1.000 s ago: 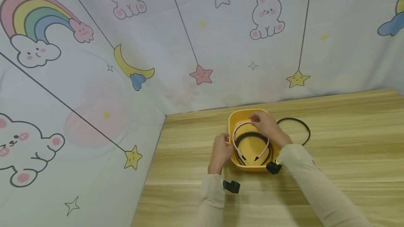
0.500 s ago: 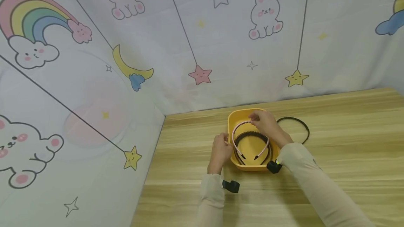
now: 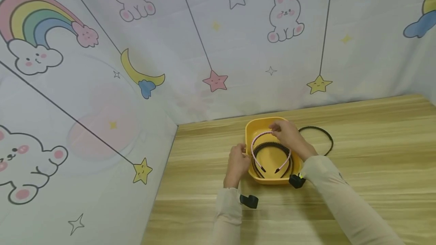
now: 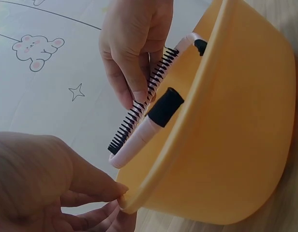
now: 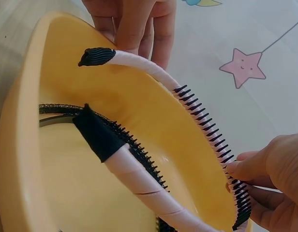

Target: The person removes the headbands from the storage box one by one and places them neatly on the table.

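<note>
The pink wrapped headband (image 5: 213, 137), toothed and black-tipped, is tilted in the mouth of the yellow plastic tub (image 4: 236, 125), its two ends toward me. The thumb and fingers of my right hand (image 3: 288, 136) pinch it near the crown, on the toothed stretch; I cannot tell whether it touches the tub. I judge it light and springy: firm along the curve, yielding if the legs are spread. The wrapping looks smooth, perhaps slippery, so the crown seems the best hold, gently, as the teeth could snag or snap. Below it, at least one black toothed headband (image 3: 271, 144) lies in the tub. My left hand (image 3: 239, 161) nips the tub's rim between thumb and fingers. Another black headband (image 3: 332, 141) lies on the worktop (image 3: 374, 143) beside the tub, partly hidden by my right arm.
</note>
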The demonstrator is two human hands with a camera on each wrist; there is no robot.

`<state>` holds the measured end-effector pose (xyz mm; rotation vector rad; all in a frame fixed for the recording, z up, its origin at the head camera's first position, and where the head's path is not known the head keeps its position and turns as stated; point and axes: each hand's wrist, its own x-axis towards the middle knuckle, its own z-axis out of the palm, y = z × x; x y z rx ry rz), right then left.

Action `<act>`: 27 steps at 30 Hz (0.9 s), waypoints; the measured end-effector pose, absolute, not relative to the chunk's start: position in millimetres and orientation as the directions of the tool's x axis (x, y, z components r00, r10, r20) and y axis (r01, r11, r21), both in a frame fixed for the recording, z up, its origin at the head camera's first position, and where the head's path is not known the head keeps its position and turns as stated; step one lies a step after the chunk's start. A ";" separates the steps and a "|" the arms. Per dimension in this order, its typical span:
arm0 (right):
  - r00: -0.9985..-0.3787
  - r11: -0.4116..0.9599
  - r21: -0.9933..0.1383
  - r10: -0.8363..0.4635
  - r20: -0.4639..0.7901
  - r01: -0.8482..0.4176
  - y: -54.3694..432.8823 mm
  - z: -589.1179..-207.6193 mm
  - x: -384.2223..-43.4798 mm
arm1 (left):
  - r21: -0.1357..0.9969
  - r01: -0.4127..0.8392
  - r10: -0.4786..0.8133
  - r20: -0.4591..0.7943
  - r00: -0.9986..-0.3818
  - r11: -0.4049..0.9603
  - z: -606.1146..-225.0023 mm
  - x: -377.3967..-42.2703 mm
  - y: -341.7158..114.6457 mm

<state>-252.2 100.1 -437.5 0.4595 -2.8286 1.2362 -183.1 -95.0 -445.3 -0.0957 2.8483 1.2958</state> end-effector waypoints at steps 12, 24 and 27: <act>-0.957 0.664 -0.695 -0.257 0.137 -0.278 109.2 -434.5 -255.0 | 0.759 -0.055 -0.038 -0.040 -0.999 0.648 -444.7 -181.5 -95.1; -0.960 0.686 -0.674 -0.230 0.157 -0.275 121.8 -432.2 -258.5 | 0.761 -0.060 -0.044 -0.041 -0.998 0.646 -442.8 -181.4 -94.2; -0.960 0.683 -0.676 -0.234 0.156 -0.276 125.6 -431.0 -257.9 | 0.765 -0.060 -0.042 -0.043 -0.998 0.642 -442.2 -180.9 -94.3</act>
